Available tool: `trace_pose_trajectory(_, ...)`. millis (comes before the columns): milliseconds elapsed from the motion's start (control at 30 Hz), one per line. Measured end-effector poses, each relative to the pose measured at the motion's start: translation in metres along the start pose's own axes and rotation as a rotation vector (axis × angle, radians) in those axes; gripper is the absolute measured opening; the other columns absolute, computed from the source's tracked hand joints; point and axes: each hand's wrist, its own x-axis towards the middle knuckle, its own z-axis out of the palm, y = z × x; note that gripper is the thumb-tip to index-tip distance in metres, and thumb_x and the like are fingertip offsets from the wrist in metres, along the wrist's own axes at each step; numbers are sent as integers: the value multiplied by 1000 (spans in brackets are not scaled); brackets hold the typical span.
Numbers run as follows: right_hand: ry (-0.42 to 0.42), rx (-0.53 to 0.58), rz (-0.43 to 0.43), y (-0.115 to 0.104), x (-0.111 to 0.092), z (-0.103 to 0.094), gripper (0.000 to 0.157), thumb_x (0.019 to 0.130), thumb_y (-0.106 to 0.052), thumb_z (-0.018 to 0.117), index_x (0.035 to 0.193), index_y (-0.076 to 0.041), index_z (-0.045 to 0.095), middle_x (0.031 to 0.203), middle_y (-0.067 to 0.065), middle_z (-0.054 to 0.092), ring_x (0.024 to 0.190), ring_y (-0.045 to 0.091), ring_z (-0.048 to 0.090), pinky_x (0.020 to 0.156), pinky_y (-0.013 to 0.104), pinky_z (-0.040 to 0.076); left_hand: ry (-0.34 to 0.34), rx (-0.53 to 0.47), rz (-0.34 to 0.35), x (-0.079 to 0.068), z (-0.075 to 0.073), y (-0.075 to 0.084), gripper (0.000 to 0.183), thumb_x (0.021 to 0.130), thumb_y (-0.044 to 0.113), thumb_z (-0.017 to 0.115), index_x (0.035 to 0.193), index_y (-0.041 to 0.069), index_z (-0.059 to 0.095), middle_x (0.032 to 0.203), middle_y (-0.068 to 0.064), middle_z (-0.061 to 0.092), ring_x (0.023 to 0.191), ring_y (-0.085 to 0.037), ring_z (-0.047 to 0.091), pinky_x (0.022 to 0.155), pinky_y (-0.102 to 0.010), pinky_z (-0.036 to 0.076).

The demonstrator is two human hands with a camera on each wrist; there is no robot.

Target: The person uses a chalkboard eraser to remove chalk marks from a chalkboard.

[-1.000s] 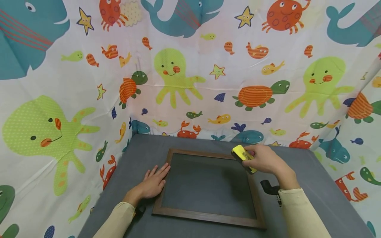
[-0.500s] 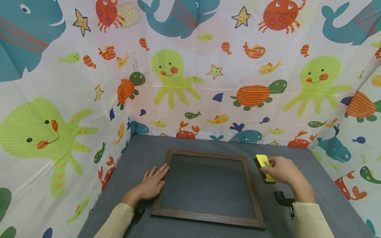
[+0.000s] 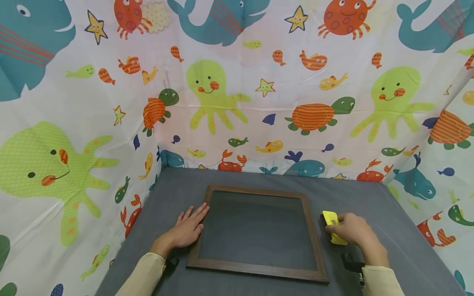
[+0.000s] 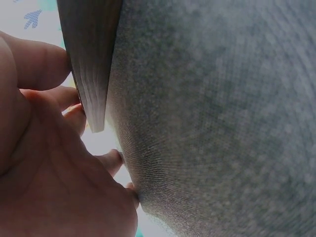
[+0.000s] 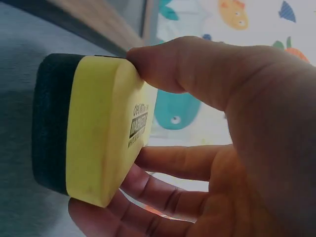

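A small blackboard (image 3: pixel 255 230) in a brown wooden frame lies flat on the grey table, its dark surface bare of marks. My left hand (image 3: pixel 185 232) rests at its left side with fingers straight, fingertips on the frame's edge (image 4: pixel 94 64). To the right of the board, my right hand (image 3: pixel 357 230) holds a yellow board eraser (image 3: pixel 334 227) between thumb and fingers. In the right wrist view the eraser (image 5: pixel 96 128) shows a black felt side facing the table and printed lettering on its yellow top.
Grey cloth covers the table (image 3: pixel 192 181) around the board. A white curtain (image 3: pixel 237 102) printed with sea animals stands behind and along both sides. A black wrist strap piece (image 3: pixel 352 263) hangs below the right wrist.
My right hand has carried the eraser from over the board's upper right corner to the right, then down beside the frame, close to the table. The left hand has stayed in place.
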Motion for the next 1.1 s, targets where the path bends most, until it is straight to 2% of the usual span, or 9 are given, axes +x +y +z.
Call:
trace_pose_trajectory(133, -8, 6, 20, 3, 3, 12, 66, 83, -51, 76, 117, 5, 67, 90, 12, 64, 78, 26, 56, 62, 37, 47, -1, 2, -3, -1, -1, -1, 61, 107, 25, 46, 163, 20, 20, 170, 2, 11, 154, -45, 8, 115, -72, 5)
trace_pose_trajectory(333, 0, -3, 35, 4, 6, 26, 72, 80, -53, 78, 116, 7, 64, 88, 12, 62, 77, 26, 55, 63, 38, 46, -1, 1, -6, -2, -3, -2, 61, 107, 24, 46, 162, 20, 20, 170, 1, 11, 154, -45, 8, 115, -72, 5)
trace_pose_trajectory(500, -6, -3, 32, 3, 6, 30, 77, 80, -55, 77, 119, 10, 62, 89, 13, 63, 77, 26, 56, 64, 39, 48, -2, 6, -15, -7, -4, -1, 60, 108, 23, 45, 162, 20, 20, 170, 1, 11, 154, -45, 8, 115, -71, 6)
trace_pose_trajectory(567, 1, -17, 20, 4, 6, 30, 84, 80, -58, 76, 124, 12, 59, 95, 18, 64, 80, 27, 57, 67, 43, 49, 4, 10, -15, -8, -4, 0, 60, 107, 22, 46, 162, 19, 21, 170, 1, 12, 153, -45, 9, 115, -72, 7)
trace_pose_trajectory(700, 52, -47, -36, 6, 6, 29, 100, 82, -64, 71, 136, 17, 47, 112, 31, 62, 91, 34, 58, 79, 55, 51, 13, 30, -12, -11, -6, 1, 61, 106, 22, 48, 162, 18, 23, 170, 0, 15, 153, -46, 13, 115, -73, 10)
trace_pose_trajectory(767, 96, -52, -83, 6, 6, 27, 101, 85, -64, 69, 139, 18, 44, 116, 34, 60, 97, 38, 58, 83, 60, 50, 19, 34, -10, -11, -7, 1, 63, 105, 22, 50, 162, 16, 23, 169, -3, 16, 152, -47, 16, 114, -73, 14)
trace_pose_trajectory(933, 178, -36, -171, 3, 6, 22, 89, 90, -56, 67, 140, 15, 45, 118, 33, 58, 106, 46, 57, 86, 65, 48, 43, 70, -27, -11, -17, -5, 73, 102, 26, 58, 162, 13, 19, 169, -10, 16, 150, -49, 18, 113, -72, 20)
trace_pose_trajectory(1100, 234, -31, -181, 0, 5, 15, 84, 93, -52, 66, 143, 11, 44, 127, 37, 49, 109, 50, 55, 88, 68, 47, 82, 113, -63, -11, -35, -13, 80, 99, 33, 62, 162, 12, 18, 168, -12, 16, 151, -50, 16, 114, -72, 18)
